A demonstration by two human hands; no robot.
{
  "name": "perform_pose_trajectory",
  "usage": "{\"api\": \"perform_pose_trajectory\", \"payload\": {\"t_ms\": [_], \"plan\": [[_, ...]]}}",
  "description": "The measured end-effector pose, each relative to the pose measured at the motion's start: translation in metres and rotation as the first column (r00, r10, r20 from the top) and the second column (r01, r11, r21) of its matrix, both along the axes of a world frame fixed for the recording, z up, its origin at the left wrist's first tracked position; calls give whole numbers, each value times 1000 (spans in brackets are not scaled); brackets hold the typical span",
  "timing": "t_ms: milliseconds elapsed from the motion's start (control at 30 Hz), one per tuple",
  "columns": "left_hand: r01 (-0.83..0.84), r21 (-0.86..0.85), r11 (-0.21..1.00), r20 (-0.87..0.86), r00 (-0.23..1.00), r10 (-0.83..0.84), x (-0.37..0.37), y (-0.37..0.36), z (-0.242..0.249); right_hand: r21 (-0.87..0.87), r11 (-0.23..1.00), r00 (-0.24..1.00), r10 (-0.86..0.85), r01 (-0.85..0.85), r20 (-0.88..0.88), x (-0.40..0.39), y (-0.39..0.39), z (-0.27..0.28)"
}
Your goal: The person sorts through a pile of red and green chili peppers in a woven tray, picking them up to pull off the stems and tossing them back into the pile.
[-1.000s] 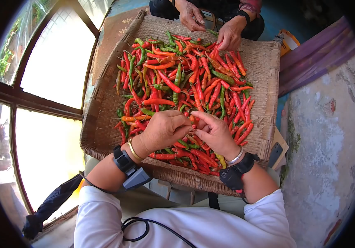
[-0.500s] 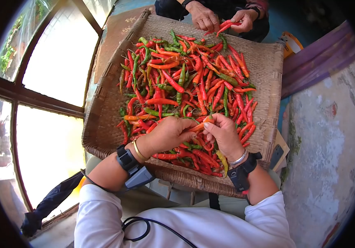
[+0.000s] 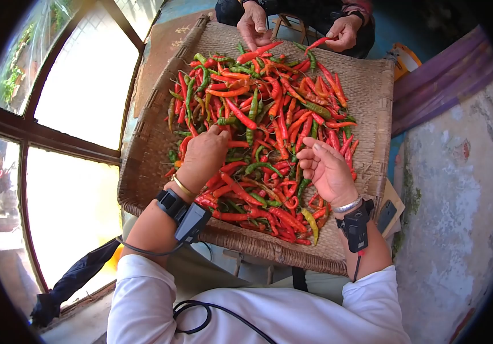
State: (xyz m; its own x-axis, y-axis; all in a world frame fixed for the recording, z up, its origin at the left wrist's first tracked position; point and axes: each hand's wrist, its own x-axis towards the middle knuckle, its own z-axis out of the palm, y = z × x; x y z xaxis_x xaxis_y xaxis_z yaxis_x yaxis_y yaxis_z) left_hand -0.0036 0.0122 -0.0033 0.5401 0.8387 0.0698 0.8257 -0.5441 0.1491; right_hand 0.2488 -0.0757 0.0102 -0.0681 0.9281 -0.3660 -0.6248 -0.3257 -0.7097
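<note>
Red, orange and green chili peppers (image 3: 281,114) lie heaped in a shallow woven basket (image 3: 367,86). My left hand (image 3: 203,156) reaches down onto the left of the heap, its fingers bent together among the peppers. The fingertips are partly hidden, so what they pinch does not show. A red chili pepper (image 3: 237,144) sticks out beside that hand. Over the right side of the heap, my right hand (image 3: 331,175) is held up with fingers apart and nothing in it. A yellow-green chili pepper (image 3: 310,225) lies near the basket's front rim.
Across the basket, another person's hand (image 3: 343,33) holds a red chili pepper (image 3: 317,43); their other hand (image 3: 253,24) hangs over the far rim. A window (image 3: 74,146) is at left. Purple cloth (image 3: 447,80), a worn wall (image 3: 453,189) and a phone (image 3: 385,213) are at right.
The orange chili pepper has left my hands. My left hand has moved up and left onto the heap; my right has moved right and opened. The other person's hands have moved apart.
</note>
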Motion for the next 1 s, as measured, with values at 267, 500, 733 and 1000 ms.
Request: {"api": "perform_pose_trajectory", "payload": {"t_ms": [267,500,733,1000], "plan": [[71,-194,978,118,992,-49,8,-12,22,-44,974,947,226,-222,228,-24,-10,-4],[488,92,868,367,794,-485,25,-36,32,161,899,556,105,-408,825,-47,-18,7],[608,-204,767,575,709,-409,25,-46,33,77,763,448,291,-641,845,-41,-19,2],[573,-434,695,804,595,11,27,-45,42,-62,773,733,621,-632,278,-36,-18,12]]}}
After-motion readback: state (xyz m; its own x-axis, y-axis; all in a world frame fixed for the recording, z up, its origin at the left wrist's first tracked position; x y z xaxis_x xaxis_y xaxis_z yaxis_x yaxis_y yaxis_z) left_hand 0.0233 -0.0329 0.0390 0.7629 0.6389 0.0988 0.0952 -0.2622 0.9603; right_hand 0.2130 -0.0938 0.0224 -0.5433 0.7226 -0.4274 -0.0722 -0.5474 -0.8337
